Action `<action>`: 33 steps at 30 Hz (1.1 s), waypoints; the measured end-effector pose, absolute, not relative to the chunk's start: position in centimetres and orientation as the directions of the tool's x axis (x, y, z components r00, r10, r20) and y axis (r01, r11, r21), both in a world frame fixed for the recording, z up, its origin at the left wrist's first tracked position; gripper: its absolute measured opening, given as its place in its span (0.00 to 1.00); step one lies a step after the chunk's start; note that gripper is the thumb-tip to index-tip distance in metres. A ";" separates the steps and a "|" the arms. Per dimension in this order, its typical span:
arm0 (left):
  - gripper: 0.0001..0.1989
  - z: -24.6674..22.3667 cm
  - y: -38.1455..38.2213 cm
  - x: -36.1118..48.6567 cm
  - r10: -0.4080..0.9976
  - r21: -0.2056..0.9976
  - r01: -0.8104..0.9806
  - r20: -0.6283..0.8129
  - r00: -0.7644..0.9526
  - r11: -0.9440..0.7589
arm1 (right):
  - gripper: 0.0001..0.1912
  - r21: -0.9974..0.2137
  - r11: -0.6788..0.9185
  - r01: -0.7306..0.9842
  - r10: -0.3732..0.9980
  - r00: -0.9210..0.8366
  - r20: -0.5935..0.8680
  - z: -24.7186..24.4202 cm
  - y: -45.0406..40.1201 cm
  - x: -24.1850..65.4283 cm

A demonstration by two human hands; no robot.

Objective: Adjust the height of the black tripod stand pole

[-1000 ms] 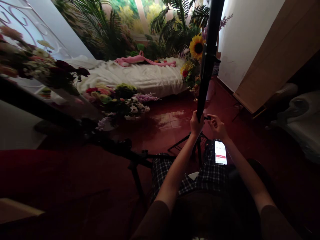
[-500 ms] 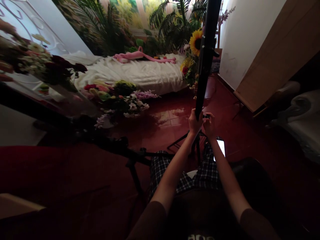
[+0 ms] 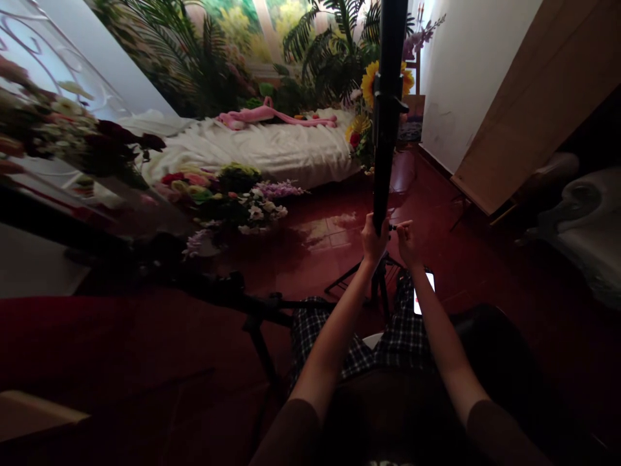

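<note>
My left hand (image 3: pixel 373 239) is wrapped round a black pole (image 3: pixel 385 149) that rises almost upright and runs out of the top of the view. Just right of it, my right hand (image 3: pixel 406 241) has its fingers closed at a small dark knob (image 3: pixel 392 228) on the pole's side. How far the fingertips cover the knob is hard to make out in the dim light. Below my hands the thin tripod legs (image 3: pixel 347 275) of the stand spread over the floor. A lit phone (image 3: pixel 425 294) lies on my right thigh, partly behind my right forearm.
Another black stand (image 3: pixel 208 278) slants across the left side, close to my knees. Artificial flowers (image 3: pixel 242 200) sit before a low bed with a white cover (image 3: pixel 291 145) and a pink plush toy (image 3: pixel 262 115). At right are a wooden board (image 3: pixel 514 116) and a carved chair (image 3: pixel 582 226).
The pole has swung left at its top and stands more upright. My left hand has shifted slightly left with it. My right fingers have changed their pose at the knob.
</note>
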State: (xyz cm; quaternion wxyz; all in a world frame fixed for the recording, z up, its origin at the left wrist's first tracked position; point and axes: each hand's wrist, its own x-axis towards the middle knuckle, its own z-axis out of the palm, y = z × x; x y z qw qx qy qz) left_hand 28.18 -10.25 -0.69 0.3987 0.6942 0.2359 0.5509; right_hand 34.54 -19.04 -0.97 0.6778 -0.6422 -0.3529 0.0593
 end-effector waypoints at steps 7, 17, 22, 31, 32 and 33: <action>0.18 -0.6 -10.3 28.1 0.769 0.817 -0.113 0.571 0.287 -0.565 | 0.26 -0.916 0.134 0.378 0.425 0.813 0.397 0.4 -18.1 33.0; 0.16 -0.5 -10.5 28.1 0.775 0.823 -0.110 0.562 0.289 -0.557 | 0.28 -0.865 -0.102 0.492 0.478 0.787 0.391 2.7 -18.9 33.8; 0.15 -0.8 -10.2 28.3 0.771 0.819 -0.107 0.567 0.289 -0.563 | 0.30 -0.960 -0.055 0.276 0.568 0.799 0.197 3.4 -18.8 34.4; 0.16 -0.7 -10.2 28.2 0.774 0.824 -0.111 0.562 0.293 -0.556 | 0.25 -0.992 -0.097 -0.086 0.623 0.772 -0.128 4.8 -18.5 34.1; 0.16 -0.7 -10.3 28.2 0.772 0.824 -0.115 0.562 0.297 -0.555 | 0.25 -0.992 -0.079 -0.099 0.618 0.776 -0.126 4.7 -18.5 33.9; 0.16 -0.7 -10.3 28.1 0.771 0.825 -0.121 0.561 0.302 -0.553 | 0.25 -0.992 -0.062 -0.111 0.612 0.781 -0.126 4.6 -18.5 33.7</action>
